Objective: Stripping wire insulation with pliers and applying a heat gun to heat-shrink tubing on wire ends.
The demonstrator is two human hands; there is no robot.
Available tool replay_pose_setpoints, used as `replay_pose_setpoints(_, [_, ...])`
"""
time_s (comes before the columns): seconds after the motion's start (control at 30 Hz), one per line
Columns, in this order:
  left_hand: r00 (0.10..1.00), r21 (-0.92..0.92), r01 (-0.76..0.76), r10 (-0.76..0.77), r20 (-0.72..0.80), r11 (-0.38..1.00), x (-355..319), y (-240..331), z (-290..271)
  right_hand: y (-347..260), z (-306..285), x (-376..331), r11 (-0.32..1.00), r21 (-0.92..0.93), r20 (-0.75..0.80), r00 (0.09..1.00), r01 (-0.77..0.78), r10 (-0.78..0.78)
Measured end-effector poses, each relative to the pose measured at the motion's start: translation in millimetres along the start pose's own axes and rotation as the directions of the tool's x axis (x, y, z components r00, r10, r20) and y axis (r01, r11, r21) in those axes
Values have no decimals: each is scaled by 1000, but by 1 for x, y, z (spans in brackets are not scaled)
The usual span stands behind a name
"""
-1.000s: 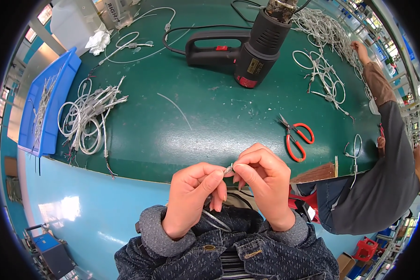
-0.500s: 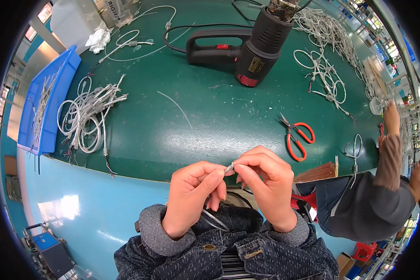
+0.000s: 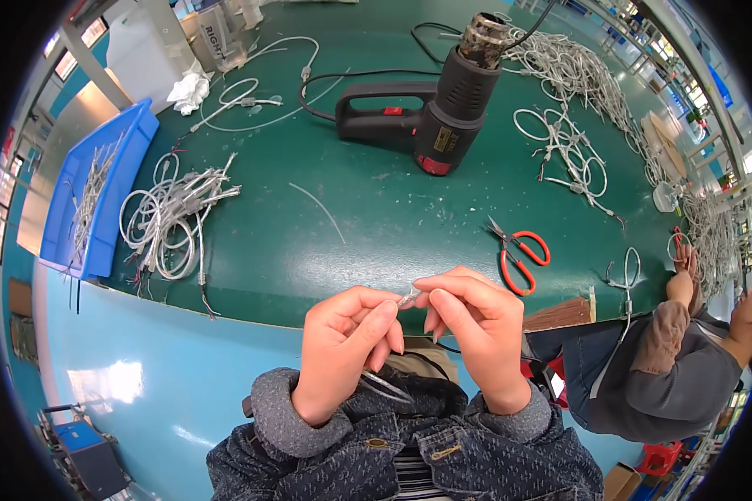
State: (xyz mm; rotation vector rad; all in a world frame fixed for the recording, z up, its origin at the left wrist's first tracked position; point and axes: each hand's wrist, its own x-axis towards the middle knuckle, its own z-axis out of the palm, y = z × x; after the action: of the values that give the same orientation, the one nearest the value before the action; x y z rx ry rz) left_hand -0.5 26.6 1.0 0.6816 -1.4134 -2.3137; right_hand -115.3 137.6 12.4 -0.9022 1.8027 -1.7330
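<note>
The left hand [image 3: 347,346] has its grip closed, thumb against forefinger, on a silvery cable [image 3: 408,299] at the near edge of the worktop [image 3: 393,200]. The right hand [image 3: 480,330] is at the cable's end; whether its grip pinches it, I cannot tell. Orange-handled scissors [image 3: 506,240] lie farther off, to the right.

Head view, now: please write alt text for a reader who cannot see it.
The left hand pinches a silvery cable end, the right hand at its tip, at a green table bearing red-handled scissors, a heat gun and tangled cables; a co-worker is at right.
</note>
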Motion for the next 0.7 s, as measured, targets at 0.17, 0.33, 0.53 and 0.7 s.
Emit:
replay_pose_setpoints(0.17, [996, -36, -59, 61, 65, 998, -3, 14, 1, -6, -6, -1, 998, 55, -40, 999, 24, -21])
replay_pose_setpoints(0.33, [975, 9, -181, 179, 135, 983, 5, 50, 4, 10, -24, -5, 995, 64, -85, 994, 72, -66])
replay_pose_setpoints(0.53, [869, 261, -493, 454, 197, 830, 30, 99, 12, 28, -40, -7, 987, 145, -252, 967, 68, -29])
replay_pose_setpoints(0.7, [794, 285, -608, 566, 223, 741, 87, 112, 16, 39, -53, 1, 992, 64, -361, 929, 107, -77])
